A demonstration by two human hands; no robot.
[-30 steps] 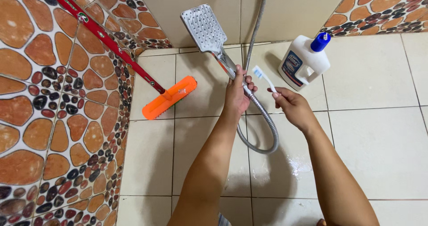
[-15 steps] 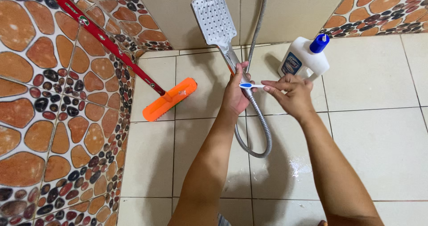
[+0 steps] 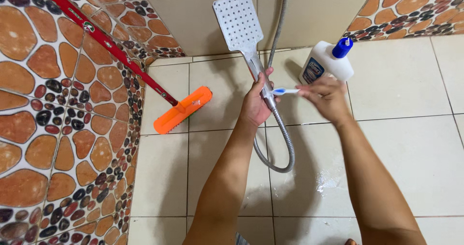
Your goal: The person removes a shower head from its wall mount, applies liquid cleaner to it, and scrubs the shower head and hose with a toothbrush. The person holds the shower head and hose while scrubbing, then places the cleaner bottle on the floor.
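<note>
My left hand (image 3: 256,104) grips the chrome handle of a square shower head (image 3: 239,20), held up with its nozzle face toward me. Its metal hose (image 3: 285,143) loops down below the hand and rises again toward the wall. My right hand (image 3: 328,97) holds a white and blue toothbrush (image 3: 285,91) sideways, its bristle end against the handle just beside my left thumb.
A white jug with a blue cap (image 3: 326,61) stands on the cream floor tiles behind my right hand. An orange scrub brush (image 3: 183,109) on a red pole (image 3: 106,42) leans from the pebble-patterned wall (image 3: 58,129) at left. A wet patch (image 3: 328,182) lies on the floor.
The toothbrush swung from upright to sideways and came against the shower handle. The shower head shifted right and higher and turned more upright.
</note>
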